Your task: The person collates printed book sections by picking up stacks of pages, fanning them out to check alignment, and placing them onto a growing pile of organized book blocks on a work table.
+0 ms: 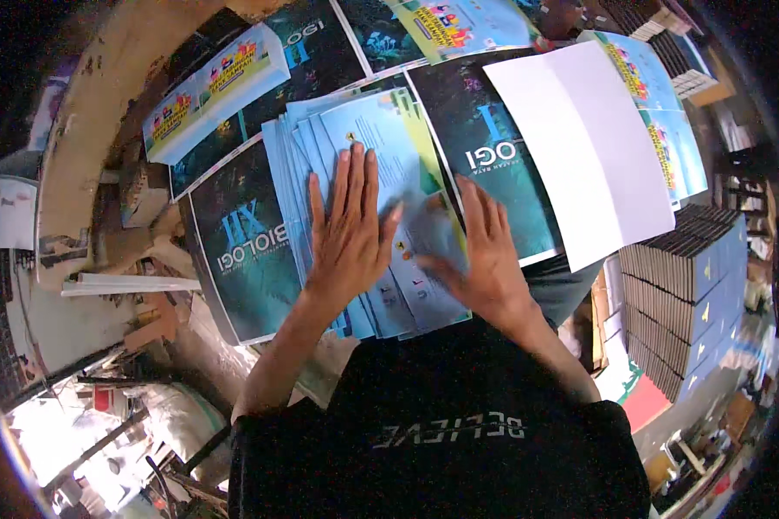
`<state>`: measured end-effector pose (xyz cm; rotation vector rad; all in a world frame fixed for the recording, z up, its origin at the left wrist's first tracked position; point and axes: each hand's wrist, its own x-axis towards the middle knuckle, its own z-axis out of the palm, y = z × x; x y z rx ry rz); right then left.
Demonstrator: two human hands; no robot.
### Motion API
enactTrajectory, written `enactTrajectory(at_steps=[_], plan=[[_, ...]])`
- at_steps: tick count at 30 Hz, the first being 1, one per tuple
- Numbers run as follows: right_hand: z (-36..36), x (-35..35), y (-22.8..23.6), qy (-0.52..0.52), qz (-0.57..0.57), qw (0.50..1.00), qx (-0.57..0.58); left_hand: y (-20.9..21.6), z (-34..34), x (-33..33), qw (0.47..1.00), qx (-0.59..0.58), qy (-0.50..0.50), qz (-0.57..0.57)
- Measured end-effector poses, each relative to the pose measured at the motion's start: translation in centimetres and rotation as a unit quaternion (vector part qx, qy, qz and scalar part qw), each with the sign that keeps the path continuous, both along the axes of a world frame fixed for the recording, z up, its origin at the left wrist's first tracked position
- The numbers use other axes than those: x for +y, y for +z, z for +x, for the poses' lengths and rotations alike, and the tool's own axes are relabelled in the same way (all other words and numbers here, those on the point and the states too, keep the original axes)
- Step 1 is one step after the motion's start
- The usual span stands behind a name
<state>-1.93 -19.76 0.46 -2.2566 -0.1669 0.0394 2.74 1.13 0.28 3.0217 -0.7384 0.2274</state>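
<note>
A fanned pile of light blue printed sheets [376,130] lies in front of me, edges stepped out on its left side. My left hand [348,227] rests flat on the pile with its fingers stretched upward and the thumb out to the side. Over the pile's right edge is my right hand [492,272], fingers extended and thumb spread apart, partly blurred by motion. Between the two hands the top sheets look smeared, so I cannot tell whether the right fingers touch them. Under the pile lie large dark teal printed cover sheets [255,298].
A white-backed sheet [580,147] lies at the right, beside more blue and yellow printed sheets [653,112]. Another blue and yellow sheet [221,95] sits at the upper left. Tall stacks of bound books [688,281] stand at the right. A whitish sack [182,419] is at the lower left.
</note>
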Motion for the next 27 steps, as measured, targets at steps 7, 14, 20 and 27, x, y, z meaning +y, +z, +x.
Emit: enactTrajectory(at_steps=[7, 14, 20, 27], plan=[[-1.0, 0.6, -2.6, 0.194, -0.103, 0.974, -0.043, -0.3, 0.4, -0.5, 1.0, 0.007, 0.004, -0.015], [-1.3, 0.7, -2.8, 0.21, -0.147, 0.966, -0.025, -3.8, 7.3, 3.1, 0.998, -0.056, 0.024, -0.013], [-1.3, 0.5, -3.2, 0.241, -0.102, 0.964, -0.035, -5.4, 11.9, 6.6, 0.99, -0.13, 0.032, 0.034], [-1.4, 0.1, -2.6, 0.219, -0.134, 0.962, -0.088, -2.0, 7.7, 3.5, 0.983, -0.073, 0.048, -0.158]])
